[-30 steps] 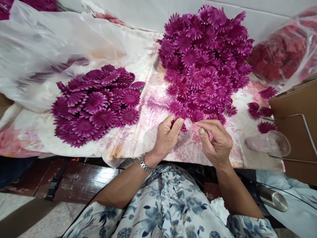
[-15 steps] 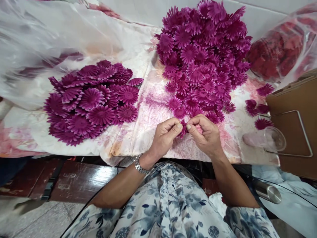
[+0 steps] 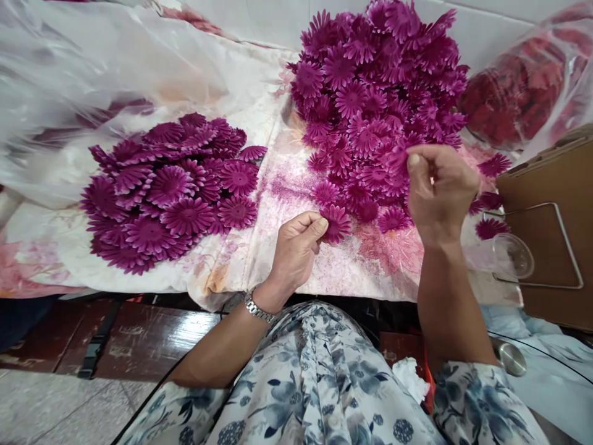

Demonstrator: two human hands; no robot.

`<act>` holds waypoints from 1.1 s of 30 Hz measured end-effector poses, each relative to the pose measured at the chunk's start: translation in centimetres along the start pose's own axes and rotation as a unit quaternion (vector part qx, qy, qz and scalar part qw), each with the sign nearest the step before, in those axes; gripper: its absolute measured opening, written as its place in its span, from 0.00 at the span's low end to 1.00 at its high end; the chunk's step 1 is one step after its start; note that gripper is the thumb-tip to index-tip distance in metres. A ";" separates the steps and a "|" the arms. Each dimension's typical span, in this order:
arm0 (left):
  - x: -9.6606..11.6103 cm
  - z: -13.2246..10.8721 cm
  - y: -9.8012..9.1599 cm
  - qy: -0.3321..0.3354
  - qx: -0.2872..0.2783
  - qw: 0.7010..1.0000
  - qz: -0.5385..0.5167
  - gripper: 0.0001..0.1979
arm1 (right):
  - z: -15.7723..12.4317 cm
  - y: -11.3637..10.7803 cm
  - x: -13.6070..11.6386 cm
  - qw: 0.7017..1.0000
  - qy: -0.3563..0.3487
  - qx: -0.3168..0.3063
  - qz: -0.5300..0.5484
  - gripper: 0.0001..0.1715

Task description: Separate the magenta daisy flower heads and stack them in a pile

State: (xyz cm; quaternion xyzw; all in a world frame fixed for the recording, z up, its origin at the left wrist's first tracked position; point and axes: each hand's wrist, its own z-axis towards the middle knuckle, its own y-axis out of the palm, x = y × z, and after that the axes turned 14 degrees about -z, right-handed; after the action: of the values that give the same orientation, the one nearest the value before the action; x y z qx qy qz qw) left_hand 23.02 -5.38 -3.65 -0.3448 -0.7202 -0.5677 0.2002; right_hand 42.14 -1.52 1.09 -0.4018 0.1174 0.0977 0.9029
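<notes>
Left hand (image 3: 296, 252) pinches one magenta flower head (image 3: 336, 224) beside the tall heap (image 3: 365, 105). Right hand (image 3: 441, 188): fingertips drawn together, contents undeterminable. Work appears unfinished; whether the flatter pile (image 3: 171, 198) is completed, unclear.

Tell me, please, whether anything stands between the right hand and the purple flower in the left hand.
Nothing visible blocks the way. Between the right hand and the purple flower pinched by the left hand, the near edge of the larger flower pile shows, but it seems to lie lower.
</notes>
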 end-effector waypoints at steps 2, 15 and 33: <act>-0.1 0.0 0.1 -0.021 0.002 1.000 -0.014 0.12 | 1.3 0.0 0.1 1.000 -0.020 -0.013 -0.011 0.13; -1.1 -0.8 -0.3 0.074 -0.029 0.997 -0.015 0.09 | -7.4 1.5 -4.0 0.796 0.174 -0.336 0.473 0.09; -1.1 -1.4 -1.1 0.118 -0.049 0.976 0.176 0.05 | -8.8 1.1 -3.5 0.883 0.149 -0.271 0.355 0.15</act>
State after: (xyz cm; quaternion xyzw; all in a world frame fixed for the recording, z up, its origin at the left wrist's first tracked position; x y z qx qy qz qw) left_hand 22.81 -7.15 -4.74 -0.4063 -0.5905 -0.5949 0.3638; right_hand 37.35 -7.68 -4.39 -0.5718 0.3542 0.3783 0.6360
